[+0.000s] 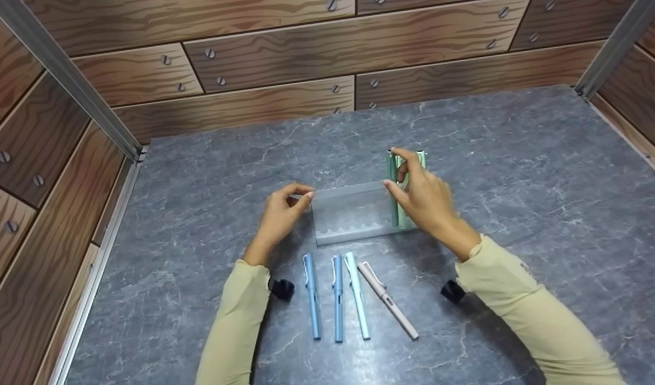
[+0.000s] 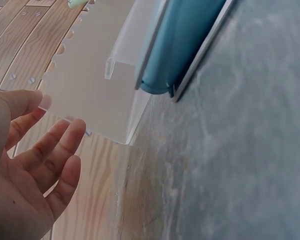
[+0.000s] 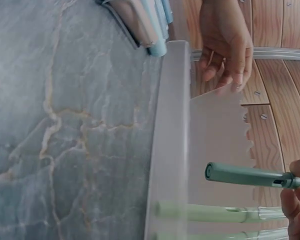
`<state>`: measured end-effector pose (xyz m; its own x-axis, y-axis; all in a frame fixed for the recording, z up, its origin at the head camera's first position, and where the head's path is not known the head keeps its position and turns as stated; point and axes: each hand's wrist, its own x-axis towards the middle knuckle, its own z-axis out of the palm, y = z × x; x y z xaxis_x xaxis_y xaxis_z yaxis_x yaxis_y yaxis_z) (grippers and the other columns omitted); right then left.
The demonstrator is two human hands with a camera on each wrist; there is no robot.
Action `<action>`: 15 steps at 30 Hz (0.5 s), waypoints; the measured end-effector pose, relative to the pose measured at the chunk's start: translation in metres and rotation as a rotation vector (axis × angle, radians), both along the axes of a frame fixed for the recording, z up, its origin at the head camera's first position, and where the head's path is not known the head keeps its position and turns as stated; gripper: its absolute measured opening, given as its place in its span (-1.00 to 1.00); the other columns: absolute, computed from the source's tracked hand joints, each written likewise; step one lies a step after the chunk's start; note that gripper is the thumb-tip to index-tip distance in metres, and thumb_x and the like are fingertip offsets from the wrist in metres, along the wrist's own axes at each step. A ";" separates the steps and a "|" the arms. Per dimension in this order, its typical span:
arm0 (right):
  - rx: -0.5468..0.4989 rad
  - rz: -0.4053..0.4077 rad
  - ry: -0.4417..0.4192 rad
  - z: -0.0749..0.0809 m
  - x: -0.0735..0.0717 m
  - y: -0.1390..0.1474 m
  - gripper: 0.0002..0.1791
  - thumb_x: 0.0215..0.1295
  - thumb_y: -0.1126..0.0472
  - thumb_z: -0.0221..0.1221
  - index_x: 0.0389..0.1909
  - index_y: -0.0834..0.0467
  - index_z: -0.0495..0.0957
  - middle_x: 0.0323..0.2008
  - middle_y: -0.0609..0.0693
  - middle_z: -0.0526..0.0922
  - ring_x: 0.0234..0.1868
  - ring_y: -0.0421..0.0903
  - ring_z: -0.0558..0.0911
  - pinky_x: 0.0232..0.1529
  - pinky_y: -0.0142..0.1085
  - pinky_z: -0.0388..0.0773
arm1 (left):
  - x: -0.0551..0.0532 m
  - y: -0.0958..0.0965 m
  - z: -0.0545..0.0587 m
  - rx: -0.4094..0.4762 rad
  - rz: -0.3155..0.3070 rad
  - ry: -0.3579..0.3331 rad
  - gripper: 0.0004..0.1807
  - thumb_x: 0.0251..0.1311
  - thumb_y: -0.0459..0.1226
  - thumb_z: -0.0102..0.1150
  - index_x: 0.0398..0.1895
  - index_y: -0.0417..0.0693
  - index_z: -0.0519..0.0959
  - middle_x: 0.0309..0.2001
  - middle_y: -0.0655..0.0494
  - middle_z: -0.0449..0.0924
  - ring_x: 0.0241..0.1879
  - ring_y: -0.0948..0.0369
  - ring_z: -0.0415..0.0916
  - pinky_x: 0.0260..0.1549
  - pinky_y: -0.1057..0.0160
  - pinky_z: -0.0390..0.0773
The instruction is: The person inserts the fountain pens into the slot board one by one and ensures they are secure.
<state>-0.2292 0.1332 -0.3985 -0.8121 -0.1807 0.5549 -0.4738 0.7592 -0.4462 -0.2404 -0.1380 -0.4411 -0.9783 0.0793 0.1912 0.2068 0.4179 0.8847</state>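
A clear plastic pen stand (image 1: 349, 206) with a scalloped edge stands on the table, and my left hand (image 1: 278, 215) pinches its left upper corner between thumb and fingers. In my right hand (image 1: 429, 200), thumb and fingertips hold a dark green pen (image 3: 245, 175) near its clip end, over the right part of the stand. Beside that pen, light green pens (image 3: 210, 213) lie in the stand, partly hidden by the right hand in the head view. The left wrist view shows the left hand's other fingers (image 2: 65, 185) spread loosely.
In front of the stand lie two blue pens (image 1: 313, 305) (image 1: 338, 305), a pale turquoise pen (image 1: 358, 299) and a greyish-pink pen (image 1: 389, 300). The marbled grey table (image 1: 520, 160) is bounded by wood-patterned walls (image 1: 284, 53) with metal corner rails.
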 end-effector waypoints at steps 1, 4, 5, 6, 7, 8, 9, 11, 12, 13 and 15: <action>0.001 -0.006 0.008 -0.001 -0.001 0.000 -0.40 0.22 0.16 0.30 0.24 0.08 0.28 -0.37 0.00 0.56 -0.63 -0.14 0.40 -0.63 -0.28 0.25 | 0.000 0.000 0.000 -0.001 0.000 0.001 -0.80 0.29 -0.22 0.19 -0.14 -0.11 0.68 -0.15 -0.05 0.68 -0.40 0.08 0.59 -0.51 0.42 0.43; 0.003 -0.023 0.028 -0.005 -0.002 -0.001 -0.39 0.23 0.14 0.29 0.25 0.08 0.27 -0.36 0.01 0.58 -0.65 -0.15 0.37 -0.65 -0.28 0.24 | 0.000 0.000 0.001 0.004 -0.003 0.004 -0.81 0.29 -0.24 0.19 -0.14 -0.12 0.68 -0.17 -0.06 0.68 -0.42 0.12 0.58 -0.51 0.42 0.43; 0.000 -0.027 0.031 -0.006 -0.002 -0.001 -0.39 0.24 0.13 0.29 0.25 0.09 0.27 -0.36 0.01 0.58 -0.66 -0.16 0.36 -0.65 -0.29 0.24 | 0.000 0.000 0.001 0.005 -0.003 0.006 -0.81 0.28 -0.24 0.19 -0.14 -0.13 0.68 -0.17 -0.06 0.68 -0.42 0.13 0.58 -0.51 0.43 0.43; -0.002 -0.029 0.032 -0.007 -0.003 -0.002 -0.39 0.24 0.12 0.28 0.26 0.09 0.27 -0.36 0.01 0.58 -0.66 -0.17 0.34 -0.65 -0.29 0.24 | 0.000 0.000 0.001 0.005 -0.002 0.008 -0.81 0.28 -0.24 0.20 -0.15 -0.13 0.68 -0.17 -0.06 0.68 -0.43 0.13 0.58 -0.51 0.43 0.43; -0.003 -0.031 0.035 -0.008 -0.003 -0.002 -0.39 0.24 0.12 0.28 0.26 0.09 0.26 -0.35 0.02 0.58 -0.66 -0.17 0.33 -0.65 -0.28 0.24 | 0.000 0.000 0.000 0.005 -0.002 0.010 -0.81 0.28 -0.24 0.20 -0.15 -0.13 0.68 -0.18 -0.06 0.68 -0.43 0.13 0.58 -0.51 0.43 0.43; -0.002 -0.035 0.038 -0.010 -0.003 -0.002 -0.39 0.25 0.11 0.28 0.26 0.10 0.26 -0.35 0.02 0.58 -0.66 -0.18 0.32 -0.65 -0.28 0.24 | 0.000 0.000 0.000 0.007 -0.003 0.013 -0.81 0.28 -0.24 0.20 -0.15 -0.13 0.68 -0.18 -0.06 0.68 -0.42 0.11 0.59 -0.51 0.43 0.43; -0.001 -0.036 0.042 -0.011 -0.004 -0.002 -0.39 0.25 0.11 0.27 0.26 0.10 0.26 -0.35 0.02 0.58 -0.67 -0.18 0.31 -0.66 -0.27 0.25 | 0.000 0.000 0.000 0.006 -0.004 0.017 -0.81 0.28 -0.24 0.20 -0.15 -0.13 0.68 -0.18 -0.07 0.68 -0.41 0.08 0.59 -0.51 0.43 0.43; 0.002 -0.040 0.052 -0.013 -0.004 -0.002 -0.39 0.26 0.10 0.27 0.26 0.11 0.25 -0.34 0.02 0.59 -0.67 -0.17 0.32 -0.67 -0.25 0.28 | 0.000 0.000 0.000 0.002 -0.005 0.019 -0.81 0.29 -0.23 0.19 -0.15 -0.13 0.68 -0.17 -0.07 0.68 -0.40 0.04 0.61 -0.50 0.43 0.43; 0.006 -0.043 0.060 -0.014 -0.005 -0.002 -0.39 0.26 0.10 0.27 0.25 0.11 0.25 -0.34 0.03 0.59 -0.67 -0.16 0.33 -0.67 -0.24 0.29 | 0.000 0.000 0.001 0.003 -0.006 0.018 -0.81 0.29 -0.23 0.19 -0.14 -0.13 0.68 -0.17 -0.07 0.68 -0.38 0.01 0.61 -0.50 0.43 0.43; 0.010 -0.046 0.069 -0.015 -0.005 -0.003 -0.40 0.26 0.10 0.27 0.25 0.10 0.26 -0.34 0.03 0.60 -0.68 -0.15 0.35 -0.68 -0.23 0.30 | 0.001 0.000 0.001 0.005 -0.008 0.016 -0.81 0.29 -0.24 0.19 -0.14 -0.13 0.68 -0.17 -0.07 0.68 -0.37 -0.02 0.62 -0.50 0.43 0.44; 0.016 -0.052 0.086 -0.016 -0.005 -0.003 -0.40 0.25 0.10 0.27 0.24 0.09 0.26 -0.35 0.03 0.60 -0.68 -0.12 0.38 -0.68 -0.19 0.33 | 0.001 0.000 0.001 0.006 -0.009 0.014 -0.80 0.29 -0.24 0.19 -0.14 -0.14 0.68 -0.17 -0.07 0.68 -0.35 -0.05 0.63 -0.49 0.43 0.44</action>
<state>-0.2344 0.1306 -0.4144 -0.7700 -0.1485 0.6206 -0.4693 0.7907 -0.3930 -0.2399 -0.1375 -0.4398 -0.9749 0.0870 0.2048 0.2224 0.4111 0.8840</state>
